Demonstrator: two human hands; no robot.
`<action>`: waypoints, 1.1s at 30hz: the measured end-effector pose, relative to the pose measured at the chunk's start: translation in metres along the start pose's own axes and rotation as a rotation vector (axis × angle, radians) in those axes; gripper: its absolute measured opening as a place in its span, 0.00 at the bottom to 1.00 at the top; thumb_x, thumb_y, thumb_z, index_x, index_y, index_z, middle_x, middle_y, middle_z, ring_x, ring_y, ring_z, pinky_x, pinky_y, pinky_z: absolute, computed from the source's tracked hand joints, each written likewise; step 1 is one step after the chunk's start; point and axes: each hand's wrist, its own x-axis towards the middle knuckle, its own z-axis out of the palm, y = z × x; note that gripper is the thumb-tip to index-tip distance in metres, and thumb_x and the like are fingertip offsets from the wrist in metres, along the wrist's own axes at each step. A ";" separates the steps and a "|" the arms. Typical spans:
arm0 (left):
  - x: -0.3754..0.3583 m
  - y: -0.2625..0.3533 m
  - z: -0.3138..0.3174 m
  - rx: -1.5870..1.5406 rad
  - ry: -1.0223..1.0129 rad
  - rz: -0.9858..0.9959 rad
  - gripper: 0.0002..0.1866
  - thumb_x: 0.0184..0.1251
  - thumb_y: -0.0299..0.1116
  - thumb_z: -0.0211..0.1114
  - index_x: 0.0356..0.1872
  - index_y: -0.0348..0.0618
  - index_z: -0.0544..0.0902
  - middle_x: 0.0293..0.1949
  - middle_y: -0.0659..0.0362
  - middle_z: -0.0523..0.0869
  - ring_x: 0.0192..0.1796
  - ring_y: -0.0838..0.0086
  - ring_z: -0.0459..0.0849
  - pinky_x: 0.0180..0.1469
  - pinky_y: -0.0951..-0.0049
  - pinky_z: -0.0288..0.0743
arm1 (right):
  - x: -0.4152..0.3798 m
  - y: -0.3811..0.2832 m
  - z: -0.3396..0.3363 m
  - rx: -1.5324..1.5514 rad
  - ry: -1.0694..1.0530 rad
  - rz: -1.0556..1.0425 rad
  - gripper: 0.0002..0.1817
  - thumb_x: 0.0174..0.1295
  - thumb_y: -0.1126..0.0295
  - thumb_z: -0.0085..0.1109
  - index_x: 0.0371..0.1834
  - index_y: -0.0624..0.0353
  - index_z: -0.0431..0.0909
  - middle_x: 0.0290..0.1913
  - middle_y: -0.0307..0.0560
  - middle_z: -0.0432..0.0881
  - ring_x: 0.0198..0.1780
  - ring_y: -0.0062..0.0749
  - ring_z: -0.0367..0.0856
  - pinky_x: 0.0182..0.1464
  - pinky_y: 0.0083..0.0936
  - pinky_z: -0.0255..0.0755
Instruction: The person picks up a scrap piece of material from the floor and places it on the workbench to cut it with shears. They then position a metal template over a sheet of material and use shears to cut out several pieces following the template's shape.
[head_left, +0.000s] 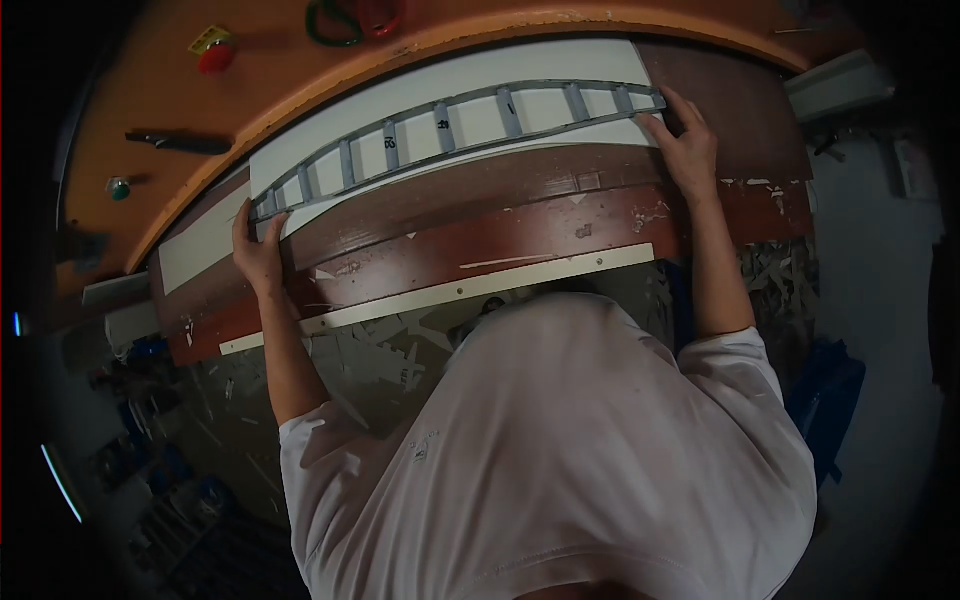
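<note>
One long, curved, grey ladder-shaped frame (391,145) lies on a white sheet (500,65), apparently being steadied.
Left hand (260,258) and right hand (690,148) pinch its ends between their fingers; shifting it likely needs both.

Markings (390,142) on the grey frame (347,163) are illegibly small, and the top edge crops the green loop (335,42).

The frame (443,117) is grey, with black marks on some rungs (508,113). The sheet (470,60) is white. The bench (735,140) is brown, flecked with white, reddish at the front; its strip (520,278) is cream with dark dots. The table (140,70) is orange, one button (214,58) red and yellow, another button (120,188) green. The shirt (560,430) is off-white.
</note>
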 end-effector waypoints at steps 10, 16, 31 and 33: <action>0.006 -0.004 -0.011 0.067 -0.156 -0.064 0.34 0.65 0.30 0.77 0.71 0.35 0.74 0.67 0.46 0.79 0.67 0.62 0.79 0.70 0.62 0.71 | -0.010 0.020 -0.001 0.316 0.278 0.092 0.21 0.63 0.81 0.47 0.58 0.65 0.81 0.48 0.53 0.90 0.51 0.42 0.89 0.58 0.35 0.78; 0.009 -0.012 -0.010 0.151 -0.164 -0.081 0.35 0.66 0.32 0.77 0.70 0.28 0.72 0.64 0.43 0.81 0.66 0.61 0.80 0.68 0.62 0.74 | -0.009 0.019 0.000 0.159 0.230 -0.075 0.16 0.63 0.79 0.52 0.54 0.65 0.81 0.41 0.52 0.89 0.43 0.47 0.88 0.58 0.44 0.75; 0.003 -0.014 -0.002 0.149 -0.001 -0.121 0.34 0.52 0.47 0.84 0.56 0.33 0.85 0.55 0.46 0.87 0.58 0.56 0.85 0.62 0.62 0.77 | -0.022 -0.015 0.004 -0.040 -0.021 0.018 0.24 0.73 0.64 0.58 0.70 0.59 0.77 0.62 0.60 0.84 0.62 0.50 0.83 0.63 0.41 0.74; 0.000 -0.015 0.002 0.232 0.077 -0.101 0.36 0.49 0.50 0.85 0.54 0.34 0.86 0.53 0.45 0.88 0.57 0.55 0.85 0.62 0.60 0.77 | -0.027 -0.025 0.008 -0.023 -0.029 0.104 0.27 0.73 0.62 0.59 0.73 0.60 0.73 0.68 0.61 0.79 0.69 0.49 0.78 0.67 0.39 0.71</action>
